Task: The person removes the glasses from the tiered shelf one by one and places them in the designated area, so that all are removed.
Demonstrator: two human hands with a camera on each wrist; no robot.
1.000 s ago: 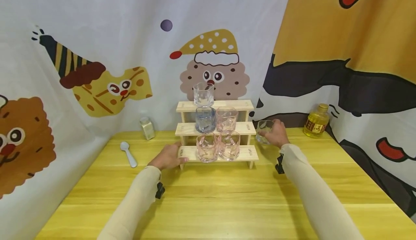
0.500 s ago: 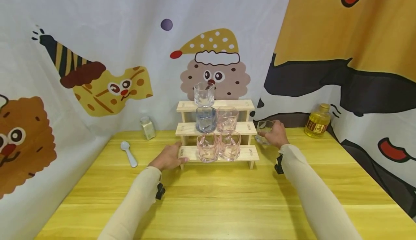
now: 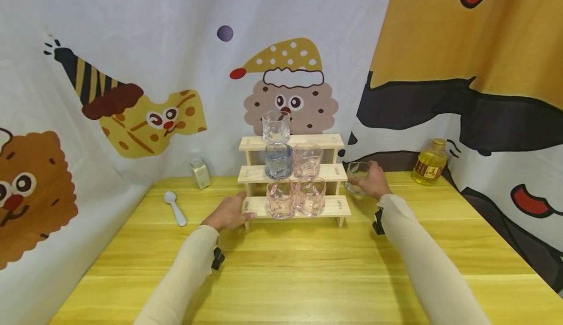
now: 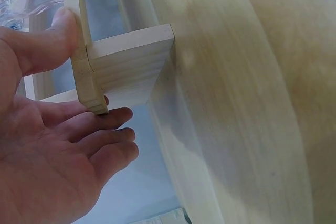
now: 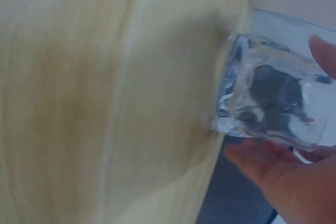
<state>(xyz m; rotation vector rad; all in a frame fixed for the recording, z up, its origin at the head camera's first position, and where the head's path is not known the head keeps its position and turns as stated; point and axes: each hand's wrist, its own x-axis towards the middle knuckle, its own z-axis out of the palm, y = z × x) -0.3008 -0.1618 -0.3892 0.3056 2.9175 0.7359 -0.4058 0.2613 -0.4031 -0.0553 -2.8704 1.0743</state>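
Note:
A three-step wooden display stand (image 3: 254,207) stands at the back of the table. My left hand (image 3: 227,212) holds the left end of its lowest step; in the left wrist view the thumb (image 4: 64,30) lies on the board's top face and the fingers are at its end. To the right of the stand, my right hand (image 3: 374,181) grips a clear glass (image 3: 357,171) at table level, thumb and fingers on opposite sides of it. On the stand sit a clear glass (image 3: 276,128) on top, a blue glass (image 3: 278,161) and a pink glass (image 3: 308,161) midway, and two pink glasses (image 3: 281,199) below.
A pale spoon (image 3: 175,208) lies on the table's left part, with a small lidded jar (image 3: 200,173) behind it. At the back right stands a bottle of yellow oil (image 3: 429,162). A printed curtain (image 3: 184,32) hangs right behind the table (image 3: 290,276).

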